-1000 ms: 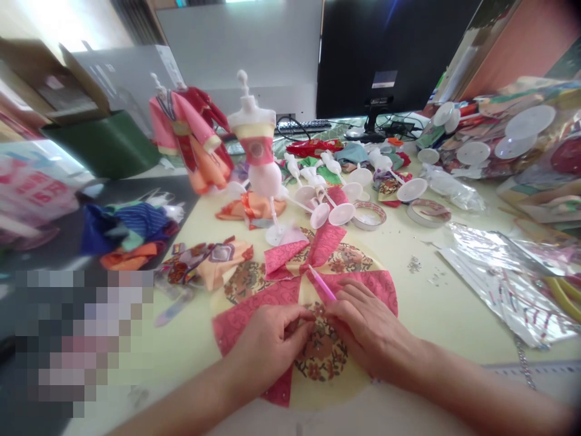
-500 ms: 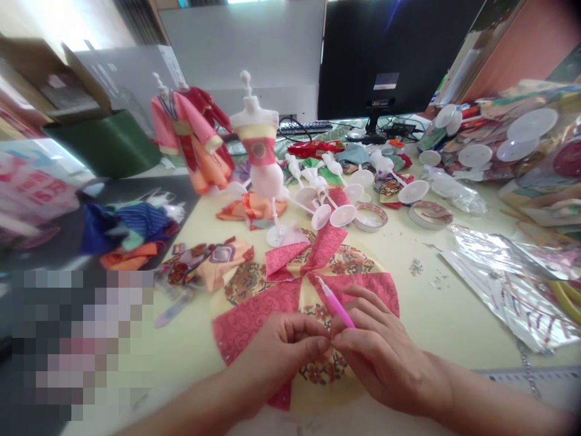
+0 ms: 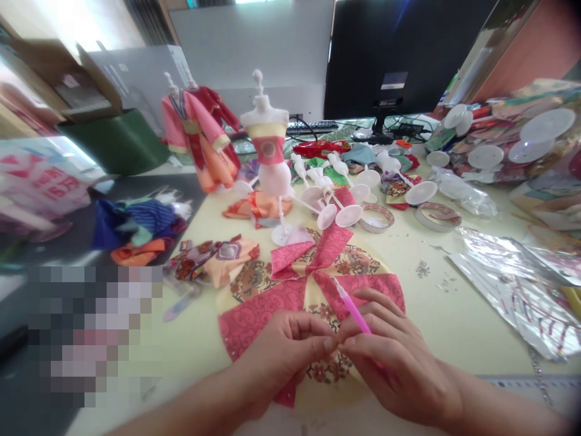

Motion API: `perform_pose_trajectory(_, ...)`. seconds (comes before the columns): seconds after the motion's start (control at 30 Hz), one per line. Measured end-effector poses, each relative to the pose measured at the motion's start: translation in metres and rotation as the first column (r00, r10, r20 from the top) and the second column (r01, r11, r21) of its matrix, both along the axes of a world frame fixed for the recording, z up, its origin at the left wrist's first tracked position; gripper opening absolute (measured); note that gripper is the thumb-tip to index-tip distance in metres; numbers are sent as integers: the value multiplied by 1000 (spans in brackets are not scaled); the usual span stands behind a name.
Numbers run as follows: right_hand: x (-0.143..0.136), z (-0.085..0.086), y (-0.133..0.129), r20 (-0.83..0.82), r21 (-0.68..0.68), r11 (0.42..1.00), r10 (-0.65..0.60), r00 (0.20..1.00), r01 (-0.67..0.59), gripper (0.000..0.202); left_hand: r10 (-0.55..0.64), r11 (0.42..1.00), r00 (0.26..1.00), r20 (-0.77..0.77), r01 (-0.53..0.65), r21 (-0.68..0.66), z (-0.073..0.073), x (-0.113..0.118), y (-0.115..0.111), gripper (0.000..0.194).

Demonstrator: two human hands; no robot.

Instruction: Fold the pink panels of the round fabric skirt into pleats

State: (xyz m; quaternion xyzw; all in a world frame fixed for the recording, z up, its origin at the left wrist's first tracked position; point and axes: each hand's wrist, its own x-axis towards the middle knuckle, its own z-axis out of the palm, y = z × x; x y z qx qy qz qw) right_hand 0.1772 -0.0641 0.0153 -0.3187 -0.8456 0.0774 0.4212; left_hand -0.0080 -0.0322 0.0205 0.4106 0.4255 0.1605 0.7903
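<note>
A pink pen-like tool (image 3: 354, 311) with a pale tip rests in my right hand (image 3: 402, 357), pointing up and to the left. Thumb and index finger of my left hand (image 3: 288, 348) are pinched together, and whatever they hold is too small to make out. Both sets of fingertips meet above a round doll skirt (image 3: 263, 307) of red patterned and yellow flowered panels, spread flat on the table. A red strip of cloth (image 3: 333, 245) lies folded at the skirt's far side. Beyond it stands a white mini mannequin (image 3: 273, 178) in a red and yellow bodice.
Several mini mannequins lie near two tape rolls (image 3: 376, 218) (image 3: 438, 216). Doll clothes (image 3: 231, 257) and blue cloth (image 3: 136, 224) are at left. Small shiny bits (image 3: 423, 269) and a silvery bag (image 3: 512, 297) lie at right. A monitor (image 3: 399, 60) stands behind.
The whole scene has shifted slightly right in view. My fingertips stay together over the skirt, and the pink tool leans a little more to the left, with more of its lower end showing.
</note>
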Motion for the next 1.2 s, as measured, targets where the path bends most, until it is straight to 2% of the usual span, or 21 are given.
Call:
perform_pose_trajectory(0.3, 1, 2, -1, 18, 10, 1000, 5, 1000, -5, 29, 34, 999, 999, 17, -34, 5, 1, 2, -1, 32)
perform_pose_trajectory(0.6, 0, 2, -1, 1, 18, 1000, 5, 1000, -5, 30, 19, 1000, 1000, -10, -19, 7, -1, 4, -1, 38)
perform_pose_trajectory(0.93, 2, 8, 0, -58, -34, 996, 82, 995, -84, 38, 104, 995, 982, 158, -101, -24, -3, 0, 7, 19)
perform_pose_trajectory(1.03, 5, 10, 1, -42, -20, 994, 106, 994, -106, 37, 144, 990, 975, 169, -142, -26, -4, -4, 11, 16)
perform_pose_trajectory(1.2, 9, 11, 2, 35, 22, 997, 72, 997, -73, 26, 161, 986, 977, 138, -165, 13, -5, -7, 13, 15)
